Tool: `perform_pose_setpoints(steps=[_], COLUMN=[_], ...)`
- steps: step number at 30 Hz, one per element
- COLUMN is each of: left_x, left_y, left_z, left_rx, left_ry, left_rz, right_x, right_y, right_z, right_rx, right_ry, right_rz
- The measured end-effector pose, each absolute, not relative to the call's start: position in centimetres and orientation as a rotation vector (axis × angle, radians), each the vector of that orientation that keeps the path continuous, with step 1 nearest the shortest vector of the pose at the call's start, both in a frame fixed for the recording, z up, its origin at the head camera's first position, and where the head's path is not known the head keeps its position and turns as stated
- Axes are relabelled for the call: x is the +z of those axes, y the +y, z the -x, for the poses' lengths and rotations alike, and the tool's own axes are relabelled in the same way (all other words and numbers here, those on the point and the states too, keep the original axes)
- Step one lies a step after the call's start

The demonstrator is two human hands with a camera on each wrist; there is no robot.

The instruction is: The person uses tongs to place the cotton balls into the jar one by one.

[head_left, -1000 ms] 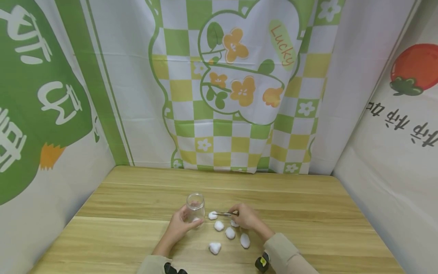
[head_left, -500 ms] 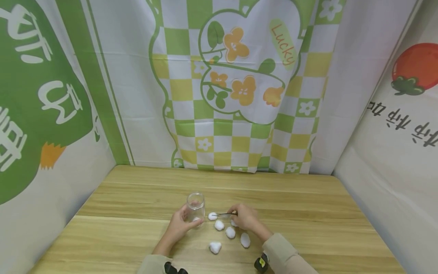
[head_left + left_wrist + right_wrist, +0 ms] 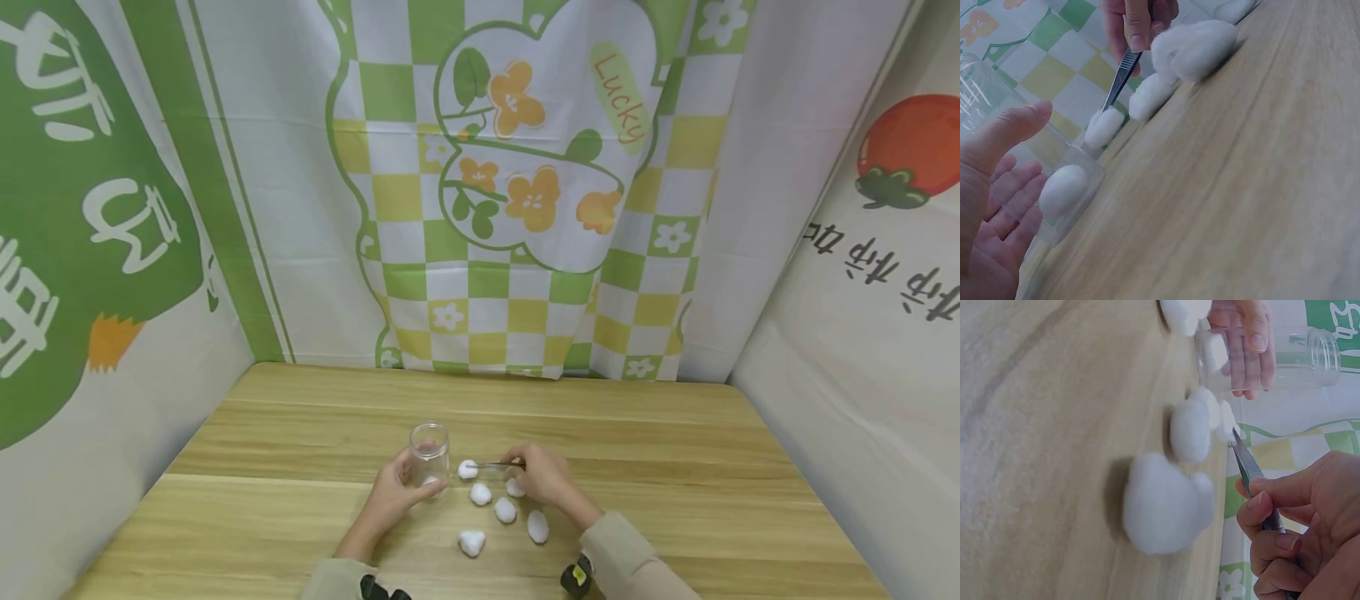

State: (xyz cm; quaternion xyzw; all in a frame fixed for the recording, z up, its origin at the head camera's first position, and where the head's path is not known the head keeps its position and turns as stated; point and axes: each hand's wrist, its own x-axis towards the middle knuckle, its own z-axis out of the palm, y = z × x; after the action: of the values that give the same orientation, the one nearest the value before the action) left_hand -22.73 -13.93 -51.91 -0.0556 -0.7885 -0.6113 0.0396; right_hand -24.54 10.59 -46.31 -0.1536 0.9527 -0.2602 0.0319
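Observation:
My left hand (image 3: 393,493) grips an upright clear glass jar (image 3: 429,440), thumb on the near side and fingers behind. The jar has no lid, and one cotton ball (image 3: 1063,190) lies at its bottom. With thumb and fingertips my right hand (image 3: 546,477) pinches metal tweezers (image 3: 1249,460), which point left towards the jar. Their tips are at a cotton ball (image 3: 467,471) just right of the jar. In the left wrist view the tips press into the top of that ball.
Several more cotton balls lie on the wooden table (image 3: 300,433): one (image 3: 481,494) near the jar, one (image 3: 472,542) closest to me, one (image 3: 537,527) at the right, and others beside my right hand. A patterned curtain (image 3: 510,317) hangs behind the table.
The tweezers have narrowed at the cotton ball, and the ball has shifted very slightly up in the head view. My left hand and the jar have stayed in place.

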Motion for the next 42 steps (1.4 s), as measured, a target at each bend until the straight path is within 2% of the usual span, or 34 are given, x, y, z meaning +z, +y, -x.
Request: perform_pose_setpoints(steps=[42], left_x=[-51.5], left_y=[-13.8], left_z=[22.6], left_rx=[-1.891], left_ry=[-2.427], left_rz=[0.165], right_x=[-42.8], right_y=[11.2], right_z=[24.7], right_rx=[-0.948], right_ry=[3.029], right_rz=[0.430])
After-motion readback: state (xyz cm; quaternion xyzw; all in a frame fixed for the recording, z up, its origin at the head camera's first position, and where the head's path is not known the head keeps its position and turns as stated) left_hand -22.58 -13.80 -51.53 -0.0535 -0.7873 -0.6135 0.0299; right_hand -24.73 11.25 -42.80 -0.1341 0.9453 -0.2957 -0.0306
